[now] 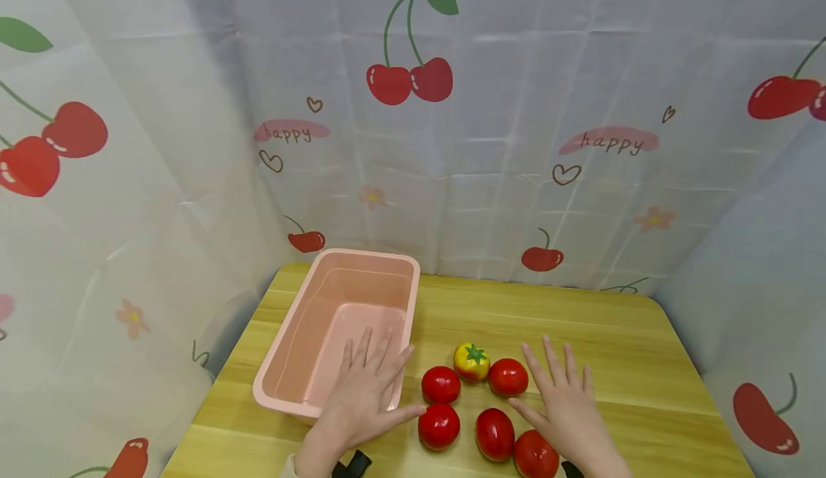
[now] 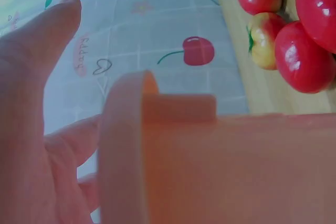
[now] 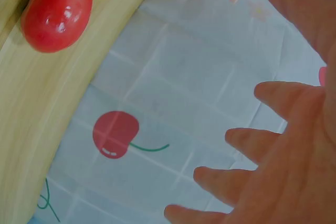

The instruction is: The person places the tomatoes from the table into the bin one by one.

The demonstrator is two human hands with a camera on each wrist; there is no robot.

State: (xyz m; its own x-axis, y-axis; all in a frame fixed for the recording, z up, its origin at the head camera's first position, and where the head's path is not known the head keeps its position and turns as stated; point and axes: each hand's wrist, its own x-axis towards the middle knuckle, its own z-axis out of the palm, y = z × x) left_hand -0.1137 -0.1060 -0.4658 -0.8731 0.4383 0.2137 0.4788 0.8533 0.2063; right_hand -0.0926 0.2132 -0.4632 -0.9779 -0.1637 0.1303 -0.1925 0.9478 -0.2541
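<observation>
In the head view my left hand (image 1: 363,399) spreads its fingers above the right side of a pink plastic basin (image 1: 335,254), holding nothing. The basin's rim (image 2: 122,145) stands close by that hand in the left wrist view. My right hand (image 1: 568,410), fingers also spread, hovers just right of a group of tomatoes and holds nothing. Several are red, among them one tomato (image 1: 439,426) near my left thumb and another tomato (image 1: 508,377) near my right hand. One yellow-and-red tomato (image 1: 470,363) with a green leafy top sits at the back of the group.
The light wooden table (image 1: 548,306) has rounded back corners. A pale curtain (image 1: 477,141) printed with cherries, hearts and "happy" hangs behind it and along both sides. Two further red tomatoes, one (image 1: 495,435) beside the other (image 1: 535,455), lie near the front.
</observation>
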